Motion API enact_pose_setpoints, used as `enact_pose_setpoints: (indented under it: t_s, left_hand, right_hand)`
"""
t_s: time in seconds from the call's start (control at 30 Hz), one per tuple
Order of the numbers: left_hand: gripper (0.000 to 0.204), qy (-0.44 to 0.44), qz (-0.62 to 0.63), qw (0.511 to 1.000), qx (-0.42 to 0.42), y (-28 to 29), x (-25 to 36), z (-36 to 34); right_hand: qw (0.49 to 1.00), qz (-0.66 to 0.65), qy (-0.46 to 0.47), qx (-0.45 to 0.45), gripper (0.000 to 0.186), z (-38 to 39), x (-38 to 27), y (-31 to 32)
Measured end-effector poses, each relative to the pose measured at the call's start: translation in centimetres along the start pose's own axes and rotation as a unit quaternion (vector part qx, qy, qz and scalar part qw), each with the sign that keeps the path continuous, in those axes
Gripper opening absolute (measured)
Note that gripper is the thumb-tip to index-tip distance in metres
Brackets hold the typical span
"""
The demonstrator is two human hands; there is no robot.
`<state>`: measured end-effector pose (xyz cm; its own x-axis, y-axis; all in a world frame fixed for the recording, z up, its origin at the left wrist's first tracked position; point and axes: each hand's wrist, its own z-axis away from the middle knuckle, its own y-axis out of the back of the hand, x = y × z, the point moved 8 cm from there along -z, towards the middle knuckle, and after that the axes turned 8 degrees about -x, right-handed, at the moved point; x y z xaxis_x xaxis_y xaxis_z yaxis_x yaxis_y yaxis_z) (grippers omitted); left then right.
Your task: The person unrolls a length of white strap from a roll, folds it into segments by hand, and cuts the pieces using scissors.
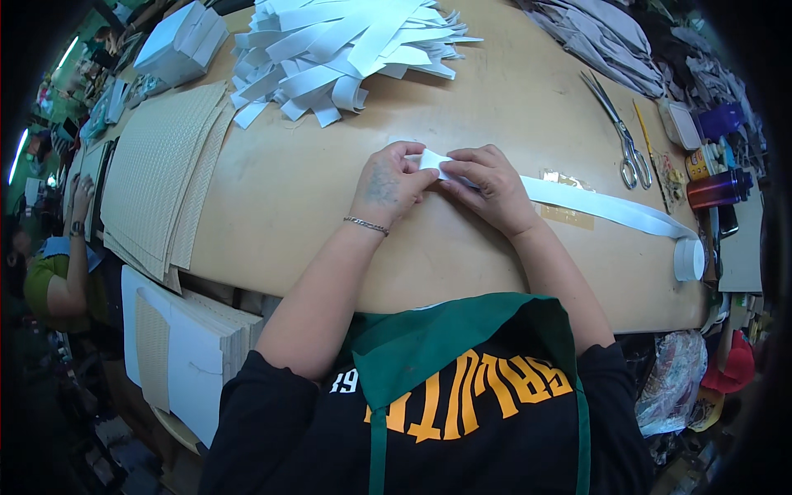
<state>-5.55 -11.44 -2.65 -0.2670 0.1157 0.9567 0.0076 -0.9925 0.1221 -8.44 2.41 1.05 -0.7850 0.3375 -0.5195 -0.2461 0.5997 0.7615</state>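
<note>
A wide white band point(594, 203) runs from a small roll point(689, 259) at the table's right edge to my hands near the middle. My left hand point(391, 183) pinches its free end between thumb and fingers, where the end looks folded over. Close beside it, my right hand point(488, 183) grips the same band with bent fingers, palm down. Part of the band is hidden beneath my right hand. Past my hands, a large heap of cut white strips point(338, 58) lies at the far side of the table.
Scissors point(624, 136) and a yellow pencil point(649, 142) lie at the right. Brown packing tape point(567, 216) is stuck to the table point(462, 272) under the band. Stacked patterned sheets point(161, 165) are at the left, grey cloth point(594, 37) far right. Another person point(62, 276) sits at far left.
</note>
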Motion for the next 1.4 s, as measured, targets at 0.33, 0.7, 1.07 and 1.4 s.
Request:
enact_pose_setpoints:
  t_s: [0.33,0.7,1.07,1.4]
  left_hand:
    - [0.015,-0.264,-0.322,0.903,0.107,3.4,2.0,2.3]
    - [0.009,-0.308,-0.412,0.85,0.117,2.0,2.7,2.8]
    - [0.013,-0.298,-0.463,0.824,0.131,1.4,2.7,2.8]
    - [0.012,-0.295,-0.406,0.857,0.119,1.9,2.6,2.3]
  right_hand:
    - [0.999,0.044,0.014,-0.029,0.016,-1.9,-1.2,-0.5]
    - [0.994,0.093,0.02,-0.048,0.018,-2.4,-0.8,-0.8]
    - [0.994,0.097,0.03,-0.047,0.021,-2.6,-0.9,-1.2]
    - [0.988,0.139,0.039,-0.048,0.019,-3.0,-1.3,-2.5]
